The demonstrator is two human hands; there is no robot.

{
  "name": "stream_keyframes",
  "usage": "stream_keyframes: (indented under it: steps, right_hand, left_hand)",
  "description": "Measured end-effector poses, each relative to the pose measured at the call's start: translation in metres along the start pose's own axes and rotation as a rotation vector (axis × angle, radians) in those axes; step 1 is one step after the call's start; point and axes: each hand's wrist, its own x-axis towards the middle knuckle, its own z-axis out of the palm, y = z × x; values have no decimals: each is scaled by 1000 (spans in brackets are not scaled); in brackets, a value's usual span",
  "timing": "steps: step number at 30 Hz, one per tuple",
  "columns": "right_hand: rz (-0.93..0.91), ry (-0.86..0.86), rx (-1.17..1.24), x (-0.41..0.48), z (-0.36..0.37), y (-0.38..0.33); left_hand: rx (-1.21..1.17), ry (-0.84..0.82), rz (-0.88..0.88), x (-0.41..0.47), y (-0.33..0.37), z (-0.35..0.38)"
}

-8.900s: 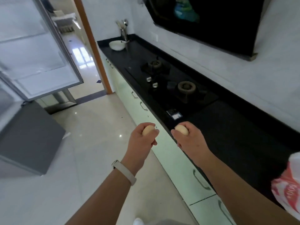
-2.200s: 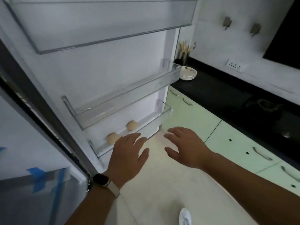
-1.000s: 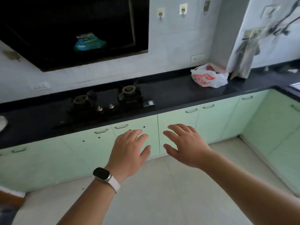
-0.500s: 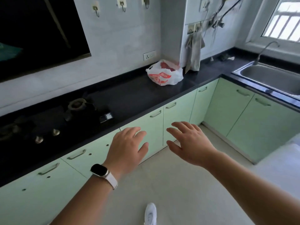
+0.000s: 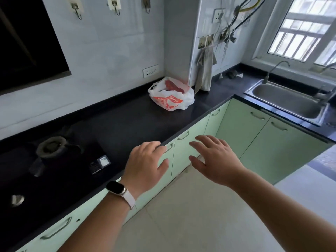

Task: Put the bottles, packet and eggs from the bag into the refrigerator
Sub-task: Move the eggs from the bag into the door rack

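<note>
A white plastic bag [image 5: 171, 96] with orange print sits on the black countertop [image 5: 131, 122] against the wall, its mouth open with something red inside. My left hand [image 5: 145, 165] hovers over the counter's front edge, palm down, fingers spread and holding nothing. My right hand [image 5: 213, 157] floats beside it in front of the green cabinets, also spread and holding nothing. Both hands are well short of the bag. The refrigerator, bottles and eggs are out of view.
A gas hob [image 5: 52, 148] lies in the counter at the left. A steel sink [image 5: 285, 99] with a tap sits at the right under the window. A cloth [image 5: 204, 71] hangs beside the bag. Pale green cabinets [image 5: 241, 131] line the tiled floor [image 5: 190, 215].
Both eggs were left in the refrigerator door shelf. The view has swung from the refrigerator to the counter, and the bag is closer and more central. Both hands stay spread.
</note>
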Motion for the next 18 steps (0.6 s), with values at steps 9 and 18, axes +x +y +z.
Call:
stream_keyframes:
  steps: [9, 18]
  right_hand:
    - [90, 25, 11, 50, 0, 34]
    - [111, 19, 95, 114, 35, 108]
  left_hand:
    - [-26, -7, 74, 66, -17, 21]
    - [20, -70, 71, 147, -10, 69]
